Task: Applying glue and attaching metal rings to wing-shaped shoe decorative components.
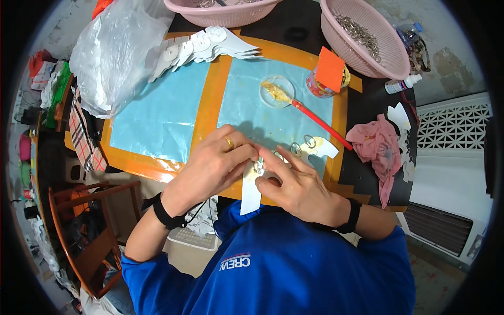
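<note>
A white flat cut-out piece (251, 195) lies at the table's near edge, partly under both hands, its lower end jutting toward me. Metal rings (296, 149) sit along it beside yellowish smears. My left hand (214, 161), with a gold ring on one finger, is closed in a pinch over the piece; whatever its fingertips hold is hidden. My right hand (302, 191) has its thumb and index finger closed on the piece, and the fingertips of both hands meet there. Beyond them, a clear round dish (270, 102) holds yellow paste, with a red-handled tool (323, 125) resting across its rim.
Stacked white cut-outs (210, 43) lie at the back beside a plastic bag (113, 58). Pink baskets (328, 31) of metal parts stand far right. Nearer are a tin with an orange card (329, 71), a white bottle (401, 85) and a pink cloth (379, 152). A wooden chair (97, 247) stands left.
</note>
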